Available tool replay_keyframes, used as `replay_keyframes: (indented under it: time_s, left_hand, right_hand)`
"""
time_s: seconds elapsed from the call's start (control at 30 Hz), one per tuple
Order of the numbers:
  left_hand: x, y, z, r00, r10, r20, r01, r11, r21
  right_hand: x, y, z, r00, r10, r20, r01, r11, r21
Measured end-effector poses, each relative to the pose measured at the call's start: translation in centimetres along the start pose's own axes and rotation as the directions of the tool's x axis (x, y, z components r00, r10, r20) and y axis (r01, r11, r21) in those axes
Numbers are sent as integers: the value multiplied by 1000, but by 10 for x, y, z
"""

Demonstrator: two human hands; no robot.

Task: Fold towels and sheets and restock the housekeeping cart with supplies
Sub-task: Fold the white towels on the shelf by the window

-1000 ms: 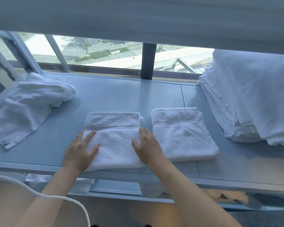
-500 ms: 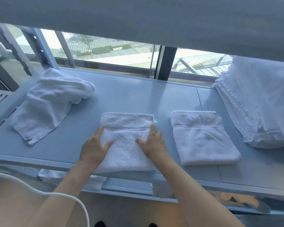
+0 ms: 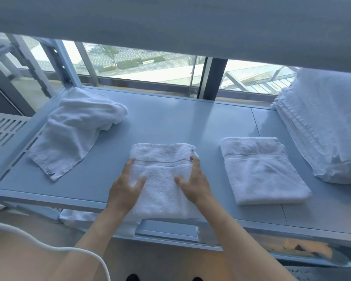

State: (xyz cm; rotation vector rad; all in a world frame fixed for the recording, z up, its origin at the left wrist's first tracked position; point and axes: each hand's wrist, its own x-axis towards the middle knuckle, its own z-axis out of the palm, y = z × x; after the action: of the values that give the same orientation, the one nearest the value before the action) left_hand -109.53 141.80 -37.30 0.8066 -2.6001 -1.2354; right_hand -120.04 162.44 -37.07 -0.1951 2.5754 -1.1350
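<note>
We've got both hands flat on the folded towel (image 3: 162, 179), fingers straight and spread, palms down, gripping nothing. Left hand (image 3: 126, 187) lies on its left half w/ fingertips near the woven band; right hand (image 3: 194, 182) lies on the right half, fingertips up at the band by the towel's right edge. The towel sits on the shelf (image 3: 180, 122) at the front centre, its near edge hanging a bit over the shelf lip.

Just right of it, apart and not touching, lies a second towel (image 3: 261, 169), also folded flat, band across its upper part. Further right, at the shelf end, stands a tall stack (image 3: 324, 126) of folded white linen; can't tell if towels or sheets. Well to the left, a loose towel (image 3: 77, 128) lies rumpled and unfolded, one corner trailing toward the front edge.

Below the shelf lip we see more white cloth on a lower level, mostly hidden. A white cable (image 3: 55, 248) curves across the bottom left. Behind the shelf is a window (image 3: 142, 63), w/ a blind (image 3: 170, 23) pulled partway down over it.
</note>
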Motion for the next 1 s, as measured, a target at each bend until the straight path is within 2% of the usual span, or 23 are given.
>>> replay_keyframes:
  time_s: [0.13, 0.33, 0.57, 0.8, 1.0]
  left_hand:
    - [-7, 12, 3, 989, 141, -44, -146, 981, -127]
    - [-8, 60, 26, 966, 242, -90, -256, 939, -231]
    - [-15, 138, 102, 948, 306, -82, -317, 903, -289]
    - [-29, 204, 184, 954, 295, -56, -294, 880, -373]
    - [-28, 234, 215, 947, 299, -119, -320, 847, -424]
  right_hand:
    - [0, 6, -18, 999, -45, -25, 48, 991, 126]
    - [2, 21, -80, 989, -83, -124, 113, 960, 255]
    - [8, 65, -177, 969, -100, -226, 132, 983, 131]
    - [24, 115, -270, 954, -115, -279, 118, 993, -6]
    - [45, 136, -314, 919, -201, -339, 215, 977, 5]
